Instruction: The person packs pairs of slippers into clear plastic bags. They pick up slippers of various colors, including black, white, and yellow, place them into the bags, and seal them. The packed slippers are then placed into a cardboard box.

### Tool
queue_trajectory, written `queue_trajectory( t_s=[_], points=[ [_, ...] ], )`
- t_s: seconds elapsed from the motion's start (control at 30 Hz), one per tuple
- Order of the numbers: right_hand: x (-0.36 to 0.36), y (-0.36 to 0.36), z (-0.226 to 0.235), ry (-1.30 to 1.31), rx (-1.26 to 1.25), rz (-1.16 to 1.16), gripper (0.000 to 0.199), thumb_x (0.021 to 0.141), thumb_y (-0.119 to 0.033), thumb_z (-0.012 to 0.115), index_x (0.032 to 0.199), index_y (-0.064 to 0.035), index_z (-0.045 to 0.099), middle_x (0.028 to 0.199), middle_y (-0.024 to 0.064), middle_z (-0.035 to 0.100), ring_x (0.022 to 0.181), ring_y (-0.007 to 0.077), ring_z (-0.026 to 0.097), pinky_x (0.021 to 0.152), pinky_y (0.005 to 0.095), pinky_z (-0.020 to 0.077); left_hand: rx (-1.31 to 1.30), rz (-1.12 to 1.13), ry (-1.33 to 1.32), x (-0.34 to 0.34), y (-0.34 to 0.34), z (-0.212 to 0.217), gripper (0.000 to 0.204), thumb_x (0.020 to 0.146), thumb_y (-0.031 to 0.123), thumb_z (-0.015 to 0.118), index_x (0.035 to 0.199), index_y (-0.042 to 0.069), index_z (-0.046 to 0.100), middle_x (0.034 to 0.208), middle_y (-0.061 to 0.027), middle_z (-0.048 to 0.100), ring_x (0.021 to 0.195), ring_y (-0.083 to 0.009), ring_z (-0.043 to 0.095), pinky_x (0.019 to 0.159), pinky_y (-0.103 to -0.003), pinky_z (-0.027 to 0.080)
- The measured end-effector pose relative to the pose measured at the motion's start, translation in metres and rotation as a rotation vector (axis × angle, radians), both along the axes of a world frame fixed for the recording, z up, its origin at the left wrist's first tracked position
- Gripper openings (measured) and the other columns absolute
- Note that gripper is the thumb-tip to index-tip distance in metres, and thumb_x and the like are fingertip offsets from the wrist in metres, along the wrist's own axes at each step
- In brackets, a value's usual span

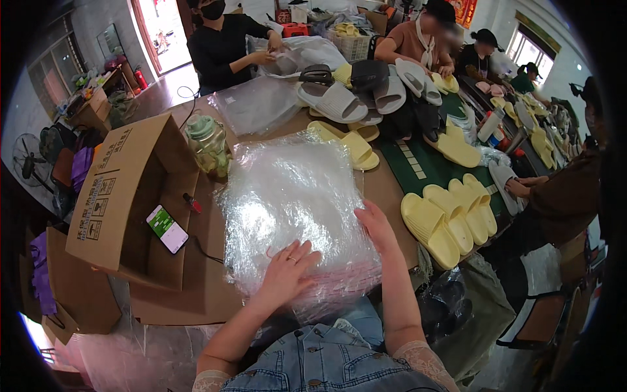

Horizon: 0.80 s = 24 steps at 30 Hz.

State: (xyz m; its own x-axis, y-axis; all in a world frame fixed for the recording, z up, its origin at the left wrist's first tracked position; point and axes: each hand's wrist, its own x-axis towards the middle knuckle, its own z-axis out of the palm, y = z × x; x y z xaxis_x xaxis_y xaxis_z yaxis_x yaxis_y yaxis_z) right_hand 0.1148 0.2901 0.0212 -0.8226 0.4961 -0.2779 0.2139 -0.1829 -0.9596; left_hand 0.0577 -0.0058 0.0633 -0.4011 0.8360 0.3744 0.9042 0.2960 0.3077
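A thick stack of clear plastic bags [294, 189] lies in front of me on the brown table [385, 189]. My left hand [287, 268] rests flat on the stack's near edge, fingers spread, a ring on one finger. Along the stack's right edge my right hand [377, 225] lies palm down. Neither hand grips anything. Several yellow foam slippers [447, 219] lie in a row just right of my right hand.
An open cardboard box [124, 196] stands at the left, a phone [167, 228] with a cable beside it. A glass jar [208, 145] sits behind the stack. Grey, black and yellow slippers [366, 91] pile up further back. Other people work around the table.
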Motion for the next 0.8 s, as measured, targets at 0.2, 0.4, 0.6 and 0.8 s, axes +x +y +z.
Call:
queue_trajectory(
  t_s=[0.2,0.4,0.6,0.8],
  points=[
    [0.058,-0.042,0.008,0.068,0.122,-0.207,0.070,0.088,-0.017,0.078,0.146,0.0007,0.043,0.135,0.0129,0.057,0.120,0.0212,0.056,0.093,0.0333,0.0489,0.186,0.051,-0.460,-0.010,0.001,-0.033,0.031,0.085,0.014,0.074,0.116,0.012,0.074,0.124,-0.0139,0.070,0.118,-0.0316,0.065,0.099,-0.039,0.052],
    [0.084,-0.081,0.047,0.231,0.847,-0.100,0.044,0.078,-0.010,0.080,0.119,-0.0055,0.065,0.125,0.0149,0.059,0.117,0.0319,0.057,0.094,0.0404,0.0473,0.375,0.204,-1.093,-0.015,0.000,-0.049,0.027,0.098,0.012,0.061,0.121,0.001,0.071,0.116,-0.0115,0.073,0.107,-0.0183,0.067,0.091,-0.030,0.052],
    [0.075,-0.094,0.048,0.249,0.992,-0.193,0.032,0.079,-0.007,0.079,0.109,-0.0055,0.068,0.114,0.0134,0.066,0.110,0.0321,0.061,0.094,0.0400,0.0480,0.471,0.220,-1.443,-0.020,-0.002,-0.053,0.030,0.103,0.017,0.058,0.124,-0.003,0.069,0.114,-0.0081,0.073,0.099,-0.0115,0.065,0.090,-0.024,0.051],
    [0.066,-0.107,0.047,0.300,0.785,-0.083,0.026,0.085,-0.009,0.076,0.109,-0.0030,0.067,0.112,0.0126,0.066,0.104,0.0297,0.064,0.092,0.0383,0.0503,0.719,0.161,-1.570,-0.021,-0.001,-0.019,0.022,0.104,0.015,0.054,0.108,-0.001,0.069,0.122,-0.0135,0.070,0.116,-0.0220,0.063,0.100,-0.037,0.049]
  ],
)
